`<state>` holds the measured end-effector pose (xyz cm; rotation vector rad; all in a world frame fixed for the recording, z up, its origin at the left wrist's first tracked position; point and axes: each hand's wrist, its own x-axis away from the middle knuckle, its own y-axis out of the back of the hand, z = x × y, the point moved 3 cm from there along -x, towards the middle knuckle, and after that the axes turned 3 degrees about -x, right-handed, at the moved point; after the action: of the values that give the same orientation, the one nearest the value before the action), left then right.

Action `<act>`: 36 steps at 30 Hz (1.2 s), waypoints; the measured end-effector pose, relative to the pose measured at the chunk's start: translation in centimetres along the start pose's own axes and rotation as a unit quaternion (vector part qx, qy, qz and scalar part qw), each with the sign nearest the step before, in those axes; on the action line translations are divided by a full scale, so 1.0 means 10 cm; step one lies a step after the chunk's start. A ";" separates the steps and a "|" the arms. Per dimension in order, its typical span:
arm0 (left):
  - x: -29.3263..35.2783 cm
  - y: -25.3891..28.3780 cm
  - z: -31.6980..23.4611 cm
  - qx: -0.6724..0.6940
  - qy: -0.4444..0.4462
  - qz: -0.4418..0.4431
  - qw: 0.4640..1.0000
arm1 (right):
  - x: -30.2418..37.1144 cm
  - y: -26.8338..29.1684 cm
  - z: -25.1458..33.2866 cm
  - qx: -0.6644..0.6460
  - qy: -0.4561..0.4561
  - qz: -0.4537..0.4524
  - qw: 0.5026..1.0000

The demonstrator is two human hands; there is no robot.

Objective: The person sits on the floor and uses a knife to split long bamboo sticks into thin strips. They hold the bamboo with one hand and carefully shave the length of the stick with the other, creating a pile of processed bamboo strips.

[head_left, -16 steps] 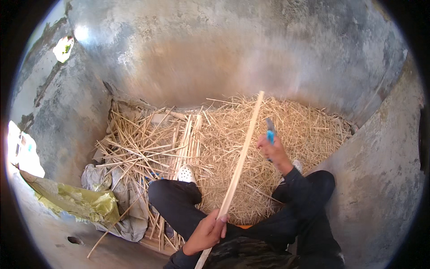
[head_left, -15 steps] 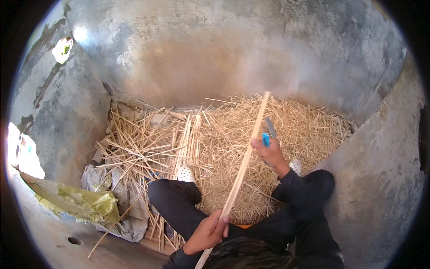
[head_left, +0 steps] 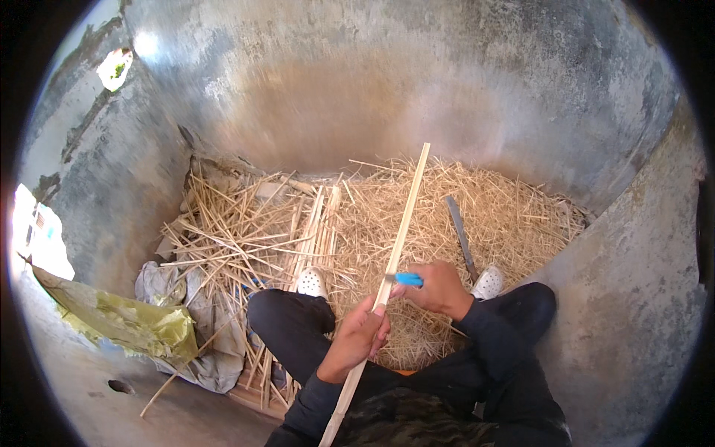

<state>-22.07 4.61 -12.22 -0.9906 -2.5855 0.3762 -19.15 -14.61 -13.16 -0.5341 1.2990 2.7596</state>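
Observation:
A long pale bamboo strip [head_left: 406,220] slants up from my lap, its far end above the pile of shavings. My left hand [head_left: 358,337] is wrapped round its lower half. Just above that, my right hand [head_left: 439,289] is closed on a small blue-handled knife [head_left: 408,279]. The knife's short blade meets the strip's face, close to my left fingertips. A long, narrow dark blade [head_left: 462,235] lies on the shavings beyond my right hand, its lower end near my right shoe.
Thin shavings [head_left: 514,208] heap up against the concrete wall [head_left: 357,89]. To the left are loose sticks [head_left: 231,231] and a bundle of straight strips [head_left: 316,231]. Grey sacking [head_left: 216,357] and a yellow-green sheet [head_left: 141,331] lie nearer. White perforated shoes [head_left: 311,282] are on my feet.
My right hand has come down and left along the strip, bringing the knife against it. My left hand is slightly higher. The long blade, partly hidden before, now shows more fully.

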 end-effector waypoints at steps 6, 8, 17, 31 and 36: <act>0.05 -0.09 -0.10 -0.038 -0.036 -0.017 0.998 | -0.14 0.07 -0.07 0.125 0.052 -0.017 0.991; 0.07 -0.08 -0.11 -0.025 -0.050 -0.017 0.998 | -0.24 0.09 -0.08 0.137 0.091 -0.038 0.986; 0.28 -0.13 -0.05 0.028 0.017 -0.010 0.999 | -0.84 0.21 -0.99 0.151 -0.171 -0.065 0.971; 0.16 0.05 -0.05 0.122 -0.015 -0.017 0.992 | -0.56 -0.07 -0.28 0.144 0.149 -0.071 0.976; 0.25 0.07 -0.04 0.134 -0.007 -0.030 0.991 | -0.85 0.06 -0.58 0.123 0.036 -0.081 0.988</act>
<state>-23.21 6.91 -11.56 -0.8174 -2.4853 0.6939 -9.59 -18.53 -13.33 -0.6908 1.5099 2.4262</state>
